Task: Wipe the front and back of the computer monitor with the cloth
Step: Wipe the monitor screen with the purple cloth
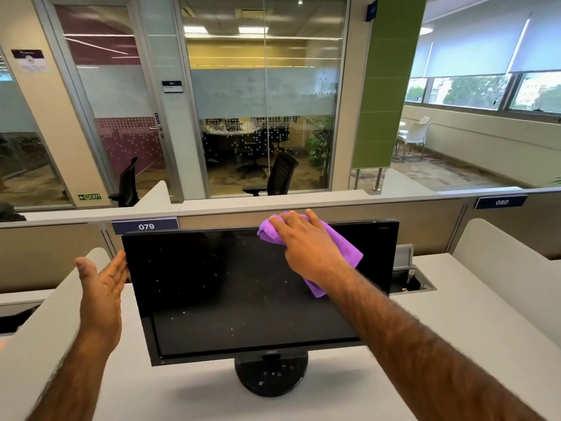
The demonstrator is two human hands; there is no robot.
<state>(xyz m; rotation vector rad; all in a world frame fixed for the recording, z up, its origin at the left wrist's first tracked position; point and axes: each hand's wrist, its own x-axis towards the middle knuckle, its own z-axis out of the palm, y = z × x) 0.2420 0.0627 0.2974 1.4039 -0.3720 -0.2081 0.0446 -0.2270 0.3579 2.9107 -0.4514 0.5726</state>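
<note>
The black monitor (243, 284) stands on its round foot (270, 375) in the middle of the picture, on the pale tabletop (455, 314). Its dark screen faces the person. It is wide, and its long side runs from the left of the frame to the right. The right hand (303, 244) lies flat on the purple cloth (346, 249) and presses it on the screen near the top edge, a bit right of the middle. The fingers are straight and reach up to the top rim, and they do not curl round the cloth. A loose end of the cloth hangs down below the wrist. The left hand (100, 287) is open too, with its palm turned toward the monitor. Its fingertips touch the left edge of the monitor, and it holds nothing. It looks like it is there to keep the monitor from turning. Little white specks show on the middle and lower screen, so most of the dirty part lies to the left of the cloth and below it. The right hand is the one to wipe, likely sideways along the long side. The back of the monitor faces away and cannot be seen.
</note>
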